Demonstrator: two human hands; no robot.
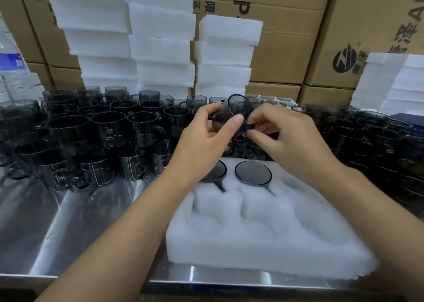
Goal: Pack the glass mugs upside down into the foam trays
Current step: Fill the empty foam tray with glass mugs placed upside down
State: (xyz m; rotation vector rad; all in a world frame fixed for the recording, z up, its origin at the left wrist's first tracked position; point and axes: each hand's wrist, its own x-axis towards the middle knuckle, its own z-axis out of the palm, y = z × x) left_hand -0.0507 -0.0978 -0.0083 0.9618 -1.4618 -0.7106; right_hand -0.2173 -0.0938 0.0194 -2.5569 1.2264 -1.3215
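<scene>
Head view: the left hand [206, 132] has its fingers curled round the body of a smoked glass mug [236, 109] and the right hand [282, 136] pinches at its handle, holding it tilted in the air above the 12 o'clock edge of the foam tray [263, 228]. The tray's 12 o'clock row already seats two inverted mugs [253, 172]. A slip during turn-over would likely drop glass onto those upturned bases or the crowded loose mugs [103, 132] at 9 o'clock on the desk [68, 221]; a handle misaligned with its slot may seat the mug crooked.
</scene>
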